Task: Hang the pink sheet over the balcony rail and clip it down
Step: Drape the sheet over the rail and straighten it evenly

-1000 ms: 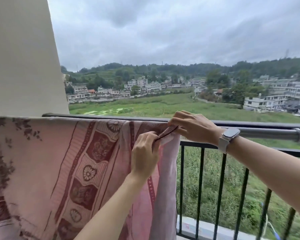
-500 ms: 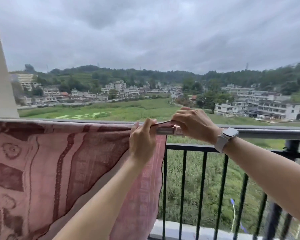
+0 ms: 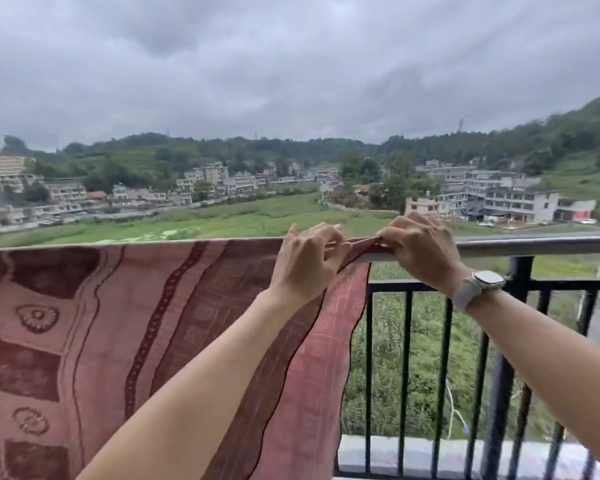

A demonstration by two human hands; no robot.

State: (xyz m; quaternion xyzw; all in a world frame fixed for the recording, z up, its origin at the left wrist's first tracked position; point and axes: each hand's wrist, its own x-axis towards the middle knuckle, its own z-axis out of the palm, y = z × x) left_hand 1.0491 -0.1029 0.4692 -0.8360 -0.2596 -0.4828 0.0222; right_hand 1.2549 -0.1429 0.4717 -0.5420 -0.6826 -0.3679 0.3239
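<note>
Both hands are up at the top of the rail, close together with just a small gap between them. The left hand (image 3: 305,261) has its fingers curled in and bunched on the top edge of the pink sheet (image 3: 125,341), pinching the cloth right where it folds over the bar. The right hand (image 3: 420,251) is closed down over the rail (image 3: 534,244) with the sheet's corner pinned under its fingertips; there's a tiny dark bit poking out between thumb and finger, but it's too small to tell what it is. A pale watch (image 3: 478,287) with a light strap sits on the right wrist. The sheet itself is draped over the rail from the left edge of the view up to the hands, pulled fairly flat along the top, with its dark red flower and block pattern hanging down on the balcony side and the end flap dangling loose below the left hand. To the right of the hands the rail is bare metal, with black bars (image 3: 406,375) under it. Beyond that there's a green field (image 3: 257,216), pale buildings (image 3: 499,199), wooded hills and grey overcast sky.
</note>
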